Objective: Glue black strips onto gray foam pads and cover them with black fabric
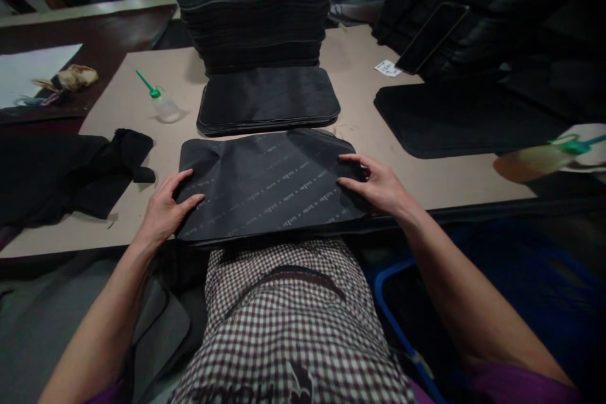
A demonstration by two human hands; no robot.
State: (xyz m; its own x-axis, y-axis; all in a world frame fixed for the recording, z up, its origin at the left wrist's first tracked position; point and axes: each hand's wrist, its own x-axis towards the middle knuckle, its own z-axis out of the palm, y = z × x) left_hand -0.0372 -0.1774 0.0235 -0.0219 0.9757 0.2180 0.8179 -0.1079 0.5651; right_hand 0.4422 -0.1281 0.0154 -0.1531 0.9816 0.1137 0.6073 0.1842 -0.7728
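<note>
Near the middle of the frame, we held a black printed sheet (265, 186) by its two short sides, our left hand (166, 205) on the left edge and our right hand (376, 182) on the right, each with thumb and forefinger apart on top. Just beyond it, above centre, lay a low pile of plain black pieces (269, 98), with a tall black stack (258, 19) behind that. We had a green-tipped bottle (166, 110) at centre left and a phone (433, 38) leaning at upper right.

Tan-topped table (355, 63), printed dark sheet (265, 183), apparently layered, stacked black panels (268, 98), green-capped bottle (165, 109), black cloth (71, 170)
</note>
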